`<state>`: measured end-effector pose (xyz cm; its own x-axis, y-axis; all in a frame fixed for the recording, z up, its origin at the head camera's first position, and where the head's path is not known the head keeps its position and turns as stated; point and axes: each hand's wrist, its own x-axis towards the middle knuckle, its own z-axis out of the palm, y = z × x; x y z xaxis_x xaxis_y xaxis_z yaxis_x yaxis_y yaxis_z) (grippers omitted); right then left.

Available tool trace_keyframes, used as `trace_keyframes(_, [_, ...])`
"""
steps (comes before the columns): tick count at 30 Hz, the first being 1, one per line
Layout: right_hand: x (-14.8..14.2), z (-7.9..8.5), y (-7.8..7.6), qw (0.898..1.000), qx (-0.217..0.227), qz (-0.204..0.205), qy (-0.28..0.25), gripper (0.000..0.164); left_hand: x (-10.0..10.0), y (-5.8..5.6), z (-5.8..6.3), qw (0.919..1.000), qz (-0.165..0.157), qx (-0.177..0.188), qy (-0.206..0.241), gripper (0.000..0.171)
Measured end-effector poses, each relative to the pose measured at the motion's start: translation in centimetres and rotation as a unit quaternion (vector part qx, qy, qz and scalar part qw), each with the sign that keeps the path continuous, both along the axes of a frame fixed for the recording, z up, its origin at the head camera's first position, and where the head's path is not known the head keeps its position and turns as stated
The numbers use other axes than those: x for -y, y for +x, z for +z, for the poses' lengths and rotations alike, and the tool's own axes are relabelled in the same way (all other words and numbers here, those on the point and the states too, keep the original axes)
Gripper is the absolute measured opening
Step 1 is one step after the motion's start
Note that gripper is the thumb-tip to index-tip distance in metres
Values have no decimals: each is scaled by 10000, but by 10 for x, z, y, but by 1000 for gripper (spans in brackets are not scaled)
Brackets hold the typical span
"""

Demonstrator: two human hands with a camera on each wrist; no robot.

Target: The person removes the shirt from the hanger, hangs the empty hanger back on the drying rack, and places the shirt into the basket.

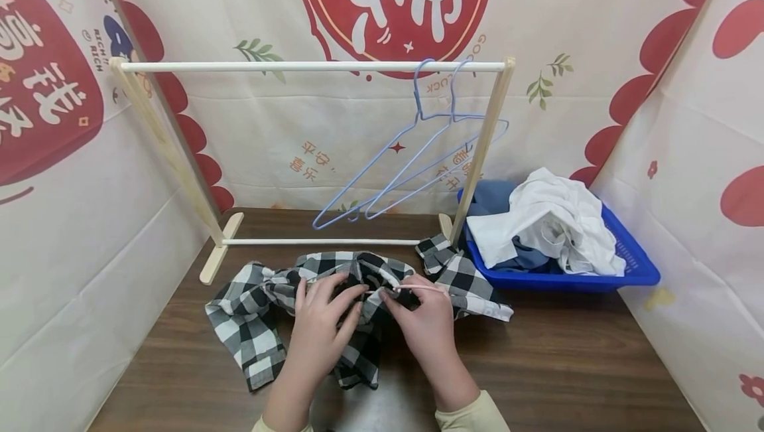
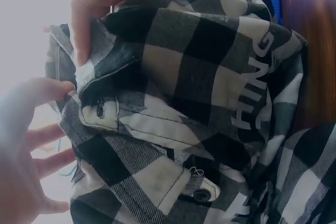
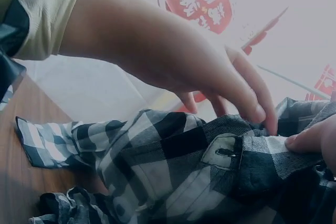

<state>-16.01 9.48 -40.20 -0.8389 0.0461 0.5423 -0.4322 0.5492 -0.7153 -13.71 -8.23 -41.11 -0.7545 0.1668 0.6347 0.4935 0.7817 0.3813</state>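
A black-and-white checked shirt [image 1: 352, 352] lies crumpled on the table, its collar toward me. My left hand [image 1: 322, 319] pinches the collar edge between thumb and forefinger, the other fingers spread over the cloth. The right hand [image 1: 426, 316] grips the collar's other side, its thumb [image 3: 302, 141] pressed on the fabric close to the left fingertips. A thin pink rod [image 1: 420, 287], like part of a hanger, crosses by the right fingers; the rest of it is hidden. Beside the left fingertips shows a collar-band buttonhole [image 3: 226, 152], and lower on the front sits a dark button [image 2: 201, 195].
Behind the shirt stands a wooden clothes rack [image 1: 310, 67] with two blue hangers [image 1: 370, 176] on its right end. A blue basket [image 1: 641, 273] at the right holds white clothing [image 1: 555, 213] and blue clothing [image 1: 492, 196]. Printed cloth walls surround the table [image 1: 567, 352].
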Motion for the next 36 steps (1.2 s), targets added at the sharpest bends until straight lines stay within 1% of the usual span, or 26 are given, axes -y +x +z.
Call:
trace_keyframes(2, [0, 0, 1, 10000, 39, 3, -28, 15, 1, -2, 0, 9998, 181, -28, -67, 19])
trace_keyframes(5, [0, 2, 2, 9999, 107, 37, -76, 16, 2, -4, -1, 9990, 422, 66, -155, 18])
trace_keyframes(9, [0, 3, 3, 9997, 170, 149, -86, 17, 5, -6, -1, 9977, 608, 168, -243, 20])
trace_keyframes(13, [-1, 5, 4, 9994, 243, 217, -117, 17, 9, -7, -2, 9978, 636, 50, -184, 20])
trace_keyframes(19, [-3, 8, 5, 9985, 465, 208, -197, 16, 15, -6, -4, 9980, 611, -158, -86, 27])
trace_keyframes(23, [-5, 9, 4, 9980, 554, 181, -231, 16, 20, -6, -6, 9973, 690, -247, -99, 28])
trace_keyframes(30, [-7, 9, 4, 9983, 499, 241, -204, 15, 29, -8, -9, 9957, 858, -334, -70, 28])
trace_keyframes(36, [-9, 10, 4, 9989, 382, 228, -149, 14, 38, -8, -12, 9935, 1117, -232, 28, 27])
